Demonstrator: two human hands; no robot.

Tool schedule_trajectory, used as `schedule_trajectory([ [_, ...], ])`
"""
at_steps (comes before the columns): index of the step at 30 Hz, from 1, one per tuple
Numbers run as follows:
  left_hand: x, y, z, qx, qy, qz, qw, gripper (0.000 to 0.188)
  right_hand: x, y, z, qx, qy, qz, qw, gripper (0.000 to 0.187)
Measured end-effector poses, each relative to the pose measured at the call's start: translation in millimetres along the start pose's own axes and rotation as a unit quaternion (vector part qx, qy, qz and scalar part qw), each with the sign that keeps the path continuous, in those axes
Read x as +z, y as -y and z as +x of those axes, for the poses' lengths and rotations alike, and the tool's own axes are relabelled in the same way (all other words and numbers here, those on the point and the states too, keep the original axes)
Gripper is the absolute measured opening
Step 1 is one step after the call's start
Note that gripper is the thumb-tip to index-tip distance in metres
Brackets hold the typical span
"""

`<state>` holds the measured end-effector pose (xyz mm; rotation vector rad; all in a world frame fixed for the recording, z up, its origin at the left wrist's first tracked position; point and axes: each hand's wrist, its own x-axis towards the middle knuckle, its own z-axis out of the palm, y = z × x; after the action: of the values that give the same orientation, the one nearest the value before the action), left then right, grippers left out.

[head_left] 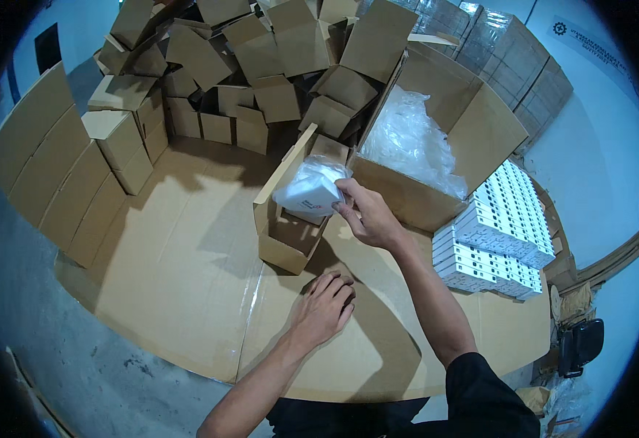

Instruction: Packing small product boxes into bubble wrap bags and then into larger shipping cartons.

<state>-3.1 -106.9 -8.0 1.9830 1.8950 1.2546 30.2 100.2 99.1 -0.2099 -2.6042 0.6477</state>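
My right hand pinches a white package in clear plastic, with thumb and fingers at its right edge. It is held over a narrow open cardboard box, partly inside it. A brown cardboard piece shows within the box, beyond the package. Below that box, my left hand lies on the cardboard-covered table, palm down, its fingers loosely bent and apart from the box. No object shows in this hand, though its underside is hidden.
A large open carton behind my right hand holds clear plastic bags. White boxes are stacked at right. Brown boxes line the left side, and small open cartons pile up along the back. Wrapped cartons stand beyond.
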Motion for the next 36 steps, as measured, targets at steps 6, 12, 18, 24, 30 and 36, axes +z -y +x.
schedule_trajectory([
  [6,-1.0,-1.7,0.0,-0.011,0.006,-0.009,1.000,0.023,-3.8,3.4,11.0,-0.029,0.041,-0.027,0.998,0.029],
  [12,1.3,0.0,-3.0,-0.008,-0.009,-0.006,1.000,0.024,1.5,12.2,25.7,-0.025,0.081,-0.116,0.990,0.024],
  [18,2.2,-0.7,-2.0,-0.039,0.029,0.003,0.999,0.026,22.6,14.6,26.8,0.030,0.018,-0.164,0.986,0.022],
  [24,1.4,-2.7,-2.0,-0.047,0.039,-0.006,0.998,0.025,31.6,17.2,29.9,0.037,0.008,-0.201,0.979,0.022],
  [30,-2.8,-3.4,-4.7,-0.055,0.048,0.011,0.997,0.026,44.3,19.8,30.4,0.034,0.005,-0.242,0.970,0.027],
  [36,-3.8,-7.0,2.4,-0.033,0.064,-0.003,0.997,0.027,56.9,1.2,19.4,0.001,-0.089,-0.271,0.959,0.029],
])
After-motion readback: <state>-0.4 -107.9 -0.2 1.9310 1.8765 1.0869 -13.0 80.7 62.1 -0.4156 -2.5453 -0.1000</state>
